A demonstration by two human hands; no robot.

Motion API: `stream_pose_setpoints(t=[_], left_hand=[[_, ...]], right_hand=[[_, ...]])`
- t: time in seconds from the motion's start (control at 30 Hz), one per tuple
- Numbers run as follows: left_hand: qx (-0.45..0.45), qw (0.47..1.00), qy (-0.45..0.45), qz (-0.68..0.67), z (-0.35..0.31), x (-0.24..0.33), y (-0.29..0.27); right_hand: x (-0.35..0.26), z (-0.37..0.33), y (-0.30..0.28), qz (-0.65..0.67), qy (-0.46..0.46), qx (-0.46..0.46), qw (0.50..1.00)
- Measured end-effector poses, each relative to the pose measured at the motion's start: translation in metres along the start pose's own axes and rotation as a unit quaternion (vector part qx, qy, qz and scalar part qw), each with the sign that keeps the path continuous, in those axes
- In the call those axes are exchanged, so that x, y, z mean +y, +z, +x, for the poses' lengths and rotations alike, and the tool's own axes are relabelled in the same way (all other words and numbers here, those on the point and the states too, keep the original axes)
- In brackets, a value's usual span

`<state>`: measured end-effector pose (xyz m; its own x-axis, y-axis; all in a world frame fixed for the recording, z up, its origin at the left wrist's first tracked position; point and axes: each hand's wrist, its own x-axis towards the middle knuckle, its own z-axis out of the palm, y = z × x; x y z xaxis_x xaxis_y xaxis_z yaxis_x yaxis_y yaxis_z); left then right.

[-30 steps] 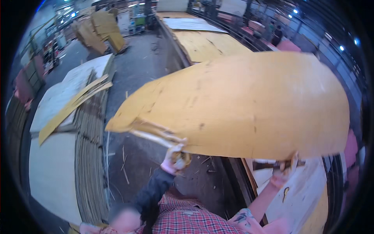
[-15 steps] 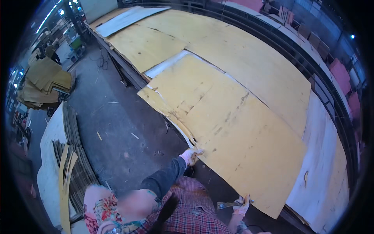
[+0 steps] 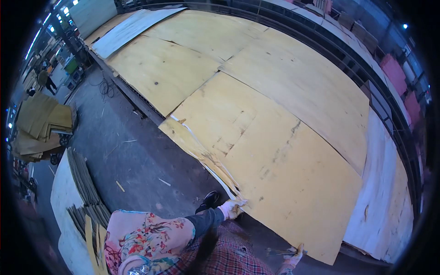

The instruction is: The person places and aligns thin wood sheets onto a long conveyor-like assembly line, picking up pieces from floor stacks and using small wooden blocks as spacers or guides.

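Note:
A large yellow veneer sheet (image 3: 275, 169) lies in front of me, with dark streaks across it and a split, ragged left edge. My left hand (image 3: 233, 209), in a pale glove, is closed on the sheet's near left edge, by the loose torn strips (image 3: 220, 172). Farther right along that edge, my right hand (image 3: 294, 255) is closed around a flat scraper-like tool (image 3: 277, 251), blurred and pointing left. Its fingers also touch the sheet's edge near the corner. Other yellow veneer sheets (image 3: 302, 91) lie against the sheet's far and left sides.
A white sheet (image 3: 137, 28) lies at the far left of the stack, and pale sheets (image 3: 376, 197) show at the right. Dark rails (image 3: 321, 50) run behind. On the floor to my left stand stacked sheets (image 3: 75, 183) and a loaded cart (image 3: 41, 123). A person (image 3: 46, 80) stands far off.
The held sheet has shifted away from me, and the white gap along its far edges has closed against the neighbouring sheets. Both hands have kept to its near edge. My view has turned slightly.

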<state>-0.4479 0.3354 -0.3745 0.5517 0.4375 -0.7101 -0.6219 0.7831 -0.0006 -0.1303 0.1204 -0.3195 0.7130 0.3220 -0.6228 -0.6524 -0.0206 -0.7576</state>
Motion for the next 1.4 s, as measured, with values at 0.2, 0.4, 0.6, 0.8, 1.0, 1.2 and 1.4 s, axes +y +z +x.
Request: stream_pose_setpoints(t=[0.2,0.4,0.6,0.8,1.0,1.2,1.4], left_hand=[[-0.055,0.998,0.002,0.001,-0.012,0.011,0.001],[-0.104,0.967,-0.033,0.229,-0.027,0.039,0.001],[-0.274,0.765,-0.204,0.546,-0.122,0.131,0.073],[-0.127,0.293,0.494,0.808,-0.020,0.155,0.154],[0.015,0.048,0.477,0.878,0.072,0.174,0.105],[0.064,0.030,0.410,0.910,0.052,0.153,0.136],[0.086,0.133,0.370,0.915,0.047,0.175,0.132]], right_hand=[[-0.003,-0.026,0.019,0.018,0.002,0.046,0.999],[0.024,0.004,0.017,-0.017,0.024,0.103,0.994],[0.017,-0.036,0.069,-0.012,0.019,0.098,0.995],[0.019,0.000,0.026,0.027,-0.039,0.101,0.994],[0.032,0.014,0.020,0.102,-0.072,0.137,0.983],[0.014,0.018,0.012,0.144,-0.025,0.122,0.982],[0.014,0.015,0.039,0.092,0.037,0.104,0.990]])
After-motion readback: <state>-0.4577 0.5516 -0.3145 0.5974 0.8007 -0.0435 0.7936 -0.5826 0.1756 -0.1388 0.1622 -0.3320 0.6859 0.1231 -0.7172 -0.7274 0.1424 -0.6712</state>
